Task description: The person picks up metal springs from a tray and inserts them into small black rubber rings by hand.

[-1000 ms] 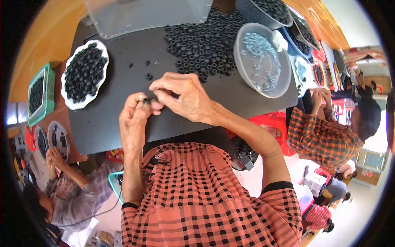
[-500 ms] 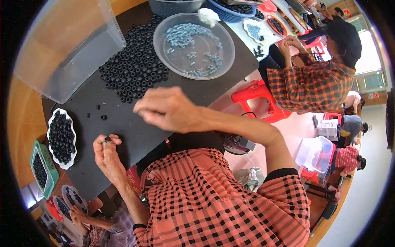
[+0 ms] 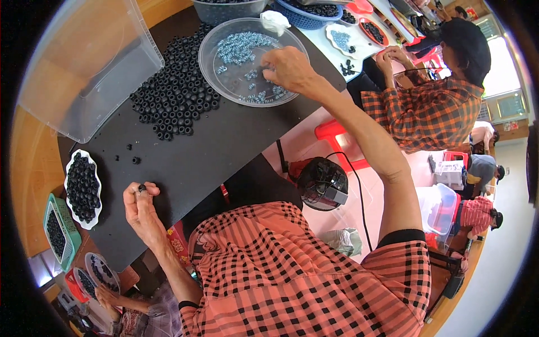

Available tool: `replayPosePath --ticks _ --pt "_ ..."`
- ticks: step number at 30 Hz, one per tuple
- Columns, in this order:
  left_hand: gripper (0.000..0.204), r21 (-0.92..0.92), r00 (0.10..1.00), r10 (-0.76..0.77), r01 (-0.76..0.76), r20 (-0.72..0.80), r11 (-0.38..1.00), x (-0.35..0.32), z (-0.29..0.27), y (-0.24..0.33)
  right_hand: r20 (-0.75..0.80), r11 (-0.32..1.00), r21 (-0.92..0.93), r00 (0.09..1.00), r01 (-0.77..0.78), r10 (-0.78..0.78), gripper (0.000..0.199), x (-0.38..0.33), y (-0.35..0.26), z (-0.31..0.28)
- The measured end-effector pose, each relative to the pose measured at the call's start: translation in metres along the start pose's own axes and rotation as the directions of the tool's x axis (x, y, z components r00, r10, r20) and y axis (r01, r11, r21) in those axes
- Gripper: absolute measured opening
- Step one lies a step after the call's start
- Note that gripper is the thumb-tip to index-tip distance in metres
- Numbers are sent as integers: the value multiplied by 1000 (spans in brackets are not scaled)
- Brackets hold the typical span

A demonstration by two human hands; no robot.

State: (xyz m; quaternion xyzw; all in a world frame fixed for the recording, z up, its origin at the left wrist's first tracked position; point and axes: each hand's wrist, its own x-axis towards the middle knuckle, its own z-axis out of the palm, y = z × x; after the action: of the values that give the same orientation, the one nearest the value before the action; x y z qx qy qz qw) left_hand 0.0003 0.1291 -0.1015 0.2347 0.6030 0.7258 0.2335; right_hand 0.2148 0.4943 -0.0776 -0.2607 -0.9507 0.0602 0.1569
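Note:
My left hand (image 3: 140, 213) is closed over the table's near left part, its thumb and fingers pinching a small black ring-shaped piece (image 3: 141, 188). Over the right side of a round clear plastic tub (image 3: 209, 78) hangs my right hand (image 3: 291, 70), with bent fingers and the thumb apart from the forefinger; I see nothing held in it. Small shiny blue-grey pieces (image 3: 238, 48) lie scattered in the tub. Beside the tub spreads a heap of black ring-shaped pieces (image 3: 174, 95). A few loose black pieces (image 3: 136, 160) lie just beyond my left hand.
A white scalloped dish (image 3: 94, 216) with black pieces and a green basket (image 3: 70, 247) are at the left. A clear bin (image 3: 84, 112) stands far left. Crumpled white tissue (image 3: 275, 22) sits on the tub's rim. A co-worker in plaid (image 3: 426, 115) sits right, near a red stool (image 3: 331, 132).
My right hand has moved away from near my left hand, up and right to the tub. The left hand still pinches the black piece. The view has shifted slightly.

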Motion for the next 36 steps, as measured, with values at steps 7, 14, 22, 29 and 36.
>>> replayPosePath --ticks 7,14,22,29,36 --pt "12 18 998 -37 38 -59 999 -2 2 4 -139 898 422 970 -124 200 15 13 -45 -22" --pt "14 -28 989 -126 124 -81 992 2 3 6 129 412 908 986 -76 -102 11 -1 -169 3" --pt "11 -177 990 -108 91 -87 980 -1 0 6 166 392 919 944 -44 -285 13 21 -248 44" --pt "17 -56 994 -62 58 -88 997 -2 -1 0 75 319 947 944 33 -322 12 25 -266 53" --pt "17 -51 992 -85 80 -90 995 -1 0 1 -31 349 924 940 156 -338 14 23 -265 61"
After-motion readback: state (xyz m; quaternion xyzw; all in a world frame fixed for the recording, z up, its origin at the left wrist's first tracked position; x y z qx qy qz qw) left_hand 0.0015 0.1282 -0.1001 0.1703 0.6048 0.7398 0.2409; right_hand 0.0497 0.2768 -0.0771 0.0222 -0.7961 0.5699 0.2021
